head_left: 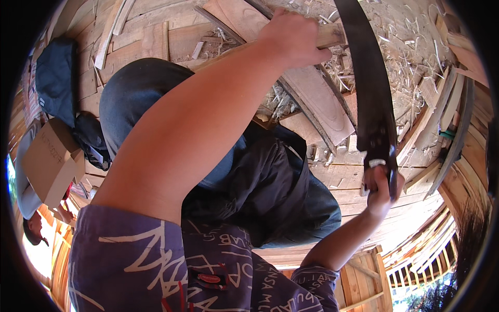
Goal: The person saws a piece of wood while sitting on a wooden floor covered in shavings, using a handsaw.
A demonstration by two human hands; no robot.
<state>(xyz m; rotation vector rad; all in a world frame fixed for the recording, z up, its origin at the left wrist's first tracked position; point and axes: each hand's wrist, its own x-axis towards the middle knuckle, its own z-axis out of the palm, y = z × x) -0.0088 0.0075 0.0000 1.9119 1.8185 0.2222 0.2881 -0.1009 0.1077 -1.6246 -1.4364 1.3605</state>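
Note:
My left hand (293, 36) is stretched out to the top of the view and closed around a pale wooden stick (332, 35) that lies across the planks. My right hand (382, 190) grips the handle of a long, dark, curved blade (366, 78). The blade rises from my fist to the top edge and passes just right of the stick's end. Under the stick lies a curved wooden board (322, 101). My knees, in dark trousers (135, 93), fill the middle of the view.
Wood shavings (410, 57) cover the plank floor (348, 177) at the upper right. Curved wooden slats (447, 119) are stacked at the right. A cardboard box (49, 161) and a dark cap (54, 78) lie at the left. Another person's head (34, 229) shows at the lower left.

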